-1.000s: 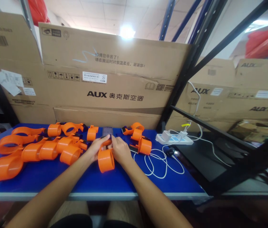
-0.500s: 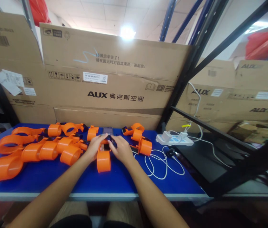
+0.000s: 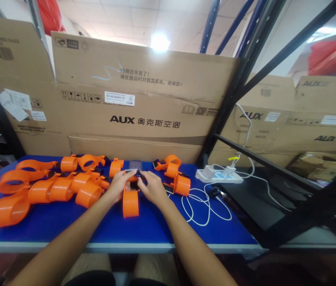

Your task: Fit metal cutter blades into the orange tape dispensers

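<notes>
Both my hands grip one orange plastic cuff piece (image 3: 131,202) in the middle of the blue table (image 3: 144,230). My left hand (image 3: 119,185) pinches its far end from the left. My right hand (image 3: 152,186) pinches the same end from the right, fingers closed on a small dark part there. The cuff's round body points toward me and rests on the table. A dark phone (image 3: 134,164) lies just beyond my fingers.
Several more orange cuff pieces (image 3: 51,186) lie in a heap on the left; others (image 3: 175,176) sit to the right. A white power strip (image 3: 219,174) with white cables (image 3: 203,204) lies at the right. Cardboard boxes (image 3: 144,103) wall the back; a black rack (image 3: 245,79) stands right.
The orange cuff has turned in my hands from a slanted, open-mouth-toward-me pose to nearly straight. Both hands shifted slightly away from me along its far end.
</notes>
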{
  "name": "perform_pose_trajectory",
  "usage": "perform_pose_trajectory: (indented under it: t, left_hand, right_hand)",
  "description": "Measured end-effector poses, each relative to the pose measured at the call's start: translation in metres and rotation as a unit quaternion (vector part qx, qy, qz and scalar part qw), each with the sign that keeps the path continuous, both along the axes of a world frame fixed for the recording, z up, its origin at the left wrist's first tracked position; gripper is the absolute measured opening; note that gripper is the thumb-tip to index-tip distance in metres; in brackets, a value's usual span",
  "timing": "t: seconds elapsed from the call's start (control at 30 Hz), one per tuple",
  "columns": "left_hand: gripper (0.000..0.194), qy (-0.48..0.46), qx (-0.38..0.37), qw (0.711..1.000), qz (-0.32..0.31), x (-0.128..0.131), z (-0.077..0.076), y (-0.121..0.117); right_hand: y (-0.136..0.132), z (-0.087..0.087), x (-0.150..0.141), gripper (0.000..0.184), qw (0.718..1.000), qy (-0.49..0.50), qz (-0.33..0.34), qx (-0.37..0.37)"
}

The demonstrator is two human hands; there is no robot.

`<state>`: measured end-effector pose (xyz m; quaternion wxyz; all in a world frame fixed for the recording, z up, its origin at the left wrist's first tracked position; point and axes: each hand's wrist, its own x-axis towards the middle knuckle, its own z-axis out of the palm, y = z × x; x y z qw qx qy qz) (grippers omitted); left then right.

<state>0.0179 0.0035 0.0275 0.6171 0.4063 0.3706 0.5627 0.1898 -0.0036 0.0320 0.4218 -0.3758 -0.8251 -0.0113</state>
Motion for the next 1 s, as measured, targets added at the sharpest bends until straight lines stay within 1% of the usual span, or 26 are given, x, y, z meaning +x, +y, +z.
perform_pose_trajectory:
  t: [0.1, 0.2, 0.3, 0.43, 0.57, 0.67, 0.73, 0.83, 0.93, 1.0]
  left_hand:
    - [0.034, 0.0, -0.004, 1.0, -0.009, -0.003, 0.002, 0.0]
    - [0.036, -0.003, -0.008, 1.0, -0.028, -0.007, 0.004, 0.001]
    - [0.037, -0.006, -0.011, 0.999, -0.032, -0.007, 0.004, 0.002]
    - [0.038, -0.007, -0.013, 1.0, -0.01, -0.004, -0.002, 0.005]
    - [0.04, 0.003, -0.009, 1.0, 0.003, -0.001, -0.007, 0.006]
    - [0.04, 0.012, -0.004, 1.0, 0.007, 0.0, -0.007, 0.004]
    - [0.039, 0.016, -0.002, 1.0, 0.005, 0.001, -0.006, 0.003]
    - [0.039, 0.018, -0.002, 1.0, 0.006, 0.002, -0.006, 0.001]
    - [0.039, 0.018, -0.005, 1.0, 0.009, 0.002, -0.006, 0.0]
    - [0.039, 0.017, -0.008, 1.0, 0.009, 0.001, -0.006, 0.001]
  right_hand:
    - [0.0, 0.003, 0.002, 0.027, 1.0, 0.0, 0.004, -0.007]
    - [0.002, 0.004, 0.005, 0.027, 1.0, 0.014, -0.021, -0.016]
    - [0.008, 0.005, 0.01, 0.029, 0.997, 0.03, -0.07, -0.021]
    - [0.023, 0.008, 0.016, 0.03, 0.988, 0.03, -0.149, -0.023]
    - [0.045, 0.014, 0.021, 0.03, 0.978, -0.014, -0.206, -0.038]
    - [0.058, 0.016, 0.02, 0.024, 0.969, -0.06, -0.235, -0.053]
    - [0.063, 0.015, 0.019, 0.02, 0.963, -0.086, -0.247, -0.063]
    - [0.064, 0.014, 0.017, 0.02, 0.959, -0.105, -0.254, -0.073]
    - [0.063, 0.017, 0.019, 0.021, 0.962, -0.093, -0.244, -0.076]
    - [0.061, 0.022, 0.021, 0.02, 0.969, -0.073, -0.223, -0.078]
